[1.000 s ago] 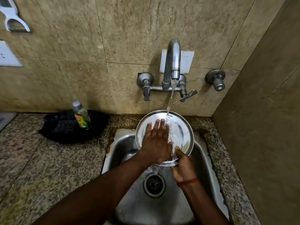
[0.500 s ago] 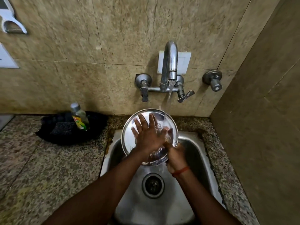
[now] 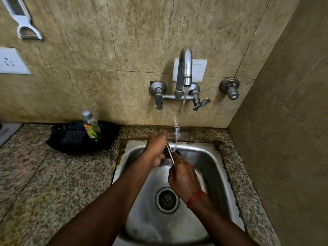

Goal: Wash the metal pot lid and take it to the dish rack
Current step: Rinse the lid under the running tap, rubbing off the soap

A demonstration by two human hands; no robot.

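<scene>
The thin steel lid (image 3: 170, 153) stands edge-on at the frame's centre over the dull steel sink (image 3: 209, 157), showing as 1 bright line under the tap (image 3: 184, 71) stream. The right hand (image 3: 184, 178) pinches its lower rim. The left hand (image 3: 156, 150) lies against its hidden face, and I cannot tell whether those fingers grip. At left, a soap bottle (image 3: 91, 126) stands on a black tray (image 3: 58, 139).

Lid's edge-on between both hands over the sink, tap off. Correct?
No: the tap is on. The head view shows water streaming from it; the lid is edge-on between the left hand and right hand over the sink.
</scene>
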